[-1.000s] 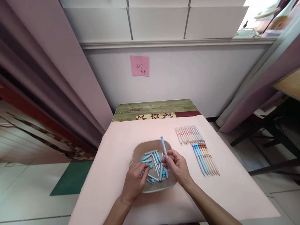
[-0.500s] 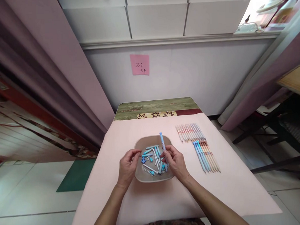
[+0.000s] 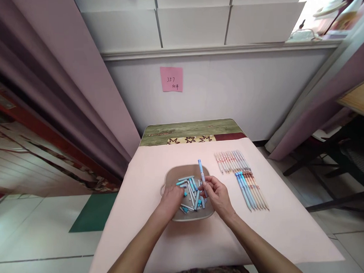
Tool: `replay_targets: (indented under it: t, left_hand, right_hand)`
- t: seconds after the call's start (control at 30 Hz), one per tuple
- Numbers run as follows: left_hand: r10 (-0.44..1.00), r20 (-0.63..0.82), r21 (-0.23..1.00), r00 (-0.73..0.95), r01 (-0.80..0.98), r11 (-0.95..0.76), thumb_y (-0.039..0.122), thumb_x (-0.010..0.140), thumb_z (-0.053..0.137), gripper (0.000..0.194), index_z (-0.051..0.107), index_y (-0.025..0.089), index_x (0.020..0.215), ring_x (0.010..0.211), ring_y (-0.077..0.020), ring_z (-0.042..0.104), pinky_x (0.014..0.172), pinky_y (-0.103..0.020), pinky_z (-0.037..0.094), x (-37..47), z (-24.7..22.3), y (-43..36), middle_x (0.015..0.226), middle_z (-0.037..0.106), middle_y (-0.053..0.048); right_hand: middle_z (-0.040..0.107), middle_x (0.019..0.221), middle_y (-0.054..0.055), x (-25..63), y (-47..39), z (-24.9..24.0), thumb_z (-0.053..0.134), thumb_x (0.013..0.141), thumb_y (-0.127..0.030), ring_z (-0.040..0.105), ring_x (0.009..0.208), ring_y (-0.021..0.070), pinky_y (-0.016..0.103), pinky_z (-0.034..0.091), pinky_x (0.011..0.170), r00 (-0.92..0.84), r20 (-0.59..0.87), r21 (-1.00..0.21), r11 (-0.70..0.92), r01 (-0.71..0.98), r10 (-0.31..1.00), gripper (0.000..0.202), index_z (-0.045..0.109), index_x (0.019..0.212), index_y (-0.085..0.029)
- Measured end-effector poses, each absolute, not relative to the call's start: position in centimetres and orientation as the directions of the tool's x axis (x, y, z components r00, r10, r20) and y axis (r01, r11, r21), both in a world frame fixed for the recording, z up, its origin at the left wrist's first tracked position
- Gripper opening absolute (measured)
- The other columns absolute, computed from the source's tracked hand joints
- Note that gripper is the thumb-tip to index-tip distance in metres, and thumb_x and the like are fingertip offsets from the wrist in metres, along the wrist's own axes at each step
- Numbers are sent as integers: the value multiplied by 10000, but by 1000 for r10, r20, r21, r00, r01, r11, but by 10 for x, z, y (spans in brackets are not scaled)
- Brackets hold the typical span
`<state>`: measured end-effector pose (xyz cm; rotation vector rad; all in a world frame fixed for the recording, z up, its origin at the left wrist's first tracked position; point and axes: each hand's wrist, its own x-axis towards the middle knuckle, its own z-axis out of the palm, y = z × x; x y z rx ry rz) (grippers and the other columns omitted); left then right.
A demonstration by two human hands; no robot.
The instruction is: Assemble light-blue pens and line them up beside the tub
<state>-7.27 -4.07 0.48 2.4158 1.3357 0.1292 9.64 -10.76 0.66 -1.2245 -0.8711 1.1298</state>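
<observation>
My right hand (image 3: pixel 216 192) grips a blue pen barrel (image 3: pixel 201 172) near its lower part, upright over the right side of a grey plastic basin (image 3: pixel 189 218). My left hand (image 3: pixel 172 199) reaches over the basin's left side, back of the hand up; its fingertips are hidden among the parts there. In the basin lie loose pen parts (image 3: pixel 192 184): blue and turquoise barrels, thin white refills and small turquoise pieces. To the right, whole pens with blue and brown tops (image 3: pixel 251 192) lie side by side. Behind them is a row of paler, clear-looking pens (image 3: pixel 233 161).
A pink cloth (image 3: pixel 136 201) covers most of the table, leaving a green wood-patterned strip (image 3: pixel 190 127) at the back. A pink note (image 3: pixel 171 79) is stuck to the wall. Purple curtains (image 3: pixel 87 88) hang at left, and a dark chair (image 3: pixel 329 167) stands at right.
My left hand has moved from the basin's left rim down into the parts. My right hand keeps hold of the blue pen barrel, and the view has shifted slightly.
</observation>
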Motion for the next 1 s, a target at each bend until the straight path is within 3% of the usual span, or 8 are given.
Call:
replay_targets:
  t: [0.1, 0.2, 0.27, 0.33, 0.4, 0.47, 0.77, 1.0]
  left_hand:
    - [844, -80, 422, 530, 785, -453, 56, 791, 456, 215, 641, 164, 815, 904, -270, 629, 823, -402, 436, -75, 14, -41, 876, 685, -132]
    - [865, -30, 558, 502, 726, -402, 178, 861, 452, 187, 610, 188, 962, 863, -210, 646, 773, -332, 479, -77, 27, -44, 914, 691, -84]
    - [903, -14, 812, 430, 532, -241, 275, 863, 498, 182, 602, 177, 975, 824, -191, 658, 735, -305, 508, -78, 32, -47, 896, 696, -71]
    - [939, -58, 983, 338, 185, -6, 322, 804, 600, 226, 621, 156, 955, 802, -194, 664, 739, -320, 529, -78, 36, -50, 890, 702, -76]
    - [950, -124, 987, 287, -65, 148, 318, 735, 688, 281, 651, 144, 953, 778, -190, 665, 767, -343, 536, -77, 39, -52, 881, 711, -75]
    - [951, -162, 966, 264, -155, 208, 301, 705, 722, 313, 675, 137, 968, 761, -181, 666, 783, -348, 538, -77, 41, -54, 870, 719, -75]
    - [952, -151, 974, 268, -122, 189, 276, 715, 710, 308, 699, 140, 991, 771, -185, 672, 800, -350, 537, -79, 52, -56, 896, 728, -81]
    - [932, -19, 998, 363, 70, -7, 290, 787, 633, 261, 709, 181, 1011, 882, -213, 661, 807, -331, 522, -84, 57, -57, 979, 723, -80]
  right_hand:
    - [665, 711, 31, 102, -111, 11, 596, 814, -469, 624, 609, 142, 251, 527, 572, 255, -25, -993, 5, -118, 967, 341, 588, 964, -163]
    - [681, 758, 47, 112, -118, 21, 574, 838, -416, 649, 708, 173, 254, 534, 613, 228, 97, -991, 72, 115, 969, 284, 641, 967, -172]
    - [694, 825, 53, 119, -123, 29, 568, 844, -368, 655, 758, 179, 248, 528, 648, 209, 197, -941, 125, 314, 958, 235, 674, 949, -188]
    - [698, 879, 52, 125, -128, 36, 567, 843, -329, 654, 764, 171, 237, 522, 663, 200, 269, -879, 156, 450, 942, 204, 689, 946, -201]
    - [696, 881, 49, 129, -131, 41, 562, 844, -305, 650, 734, 158, 226, 519, 648, 195, 307, -843, 171, 510, 932, 194, 688, 950, -204]
    - [694, 869, 50, 131, -133, 44, 553, 848, -293, 642, 700, 147, 217, 513, 614, 185, 326, -824, 183, 536, 927, 191, 685, 949, -199]
    - [701, 865, 51, 127, -133, 44, 532, 860, -287, 639, 679, 145, 213, 501, 568, 158, 321, -790, 172, 589, 934, 198, 685, 950, -199]
    - [712, 907, 35, 130, -135, 44, 522, 883, -308, 662, 774, 164, 236, 507, 667, 49, 322, -698, 202, 687, 945, 204, 678, 991, -232]
